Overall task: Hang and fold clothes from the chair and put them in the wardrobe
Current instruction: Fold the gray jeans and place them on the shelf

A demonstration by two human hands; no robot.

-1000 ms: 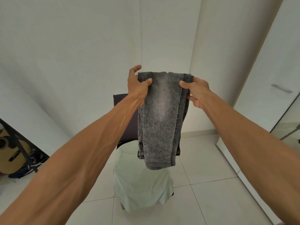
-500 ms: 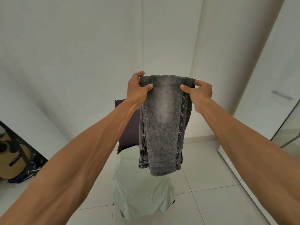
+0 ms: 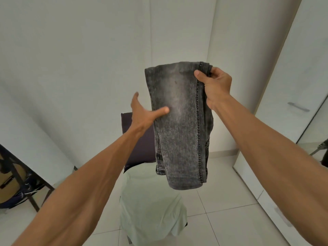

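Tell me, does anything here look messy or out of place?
Nothing spilled or damaged. The pale green garment is draped unevenly over the chair, unfolded. The folded grey jeans hang from the right hand, with the left hand open at their edge.

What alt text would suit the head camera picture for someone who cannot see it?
A person's right hand grips the top corner of folded grey jeans held aloft; the open left hand lays its thumb on their front. Below stands a chair draped with pale cloth.
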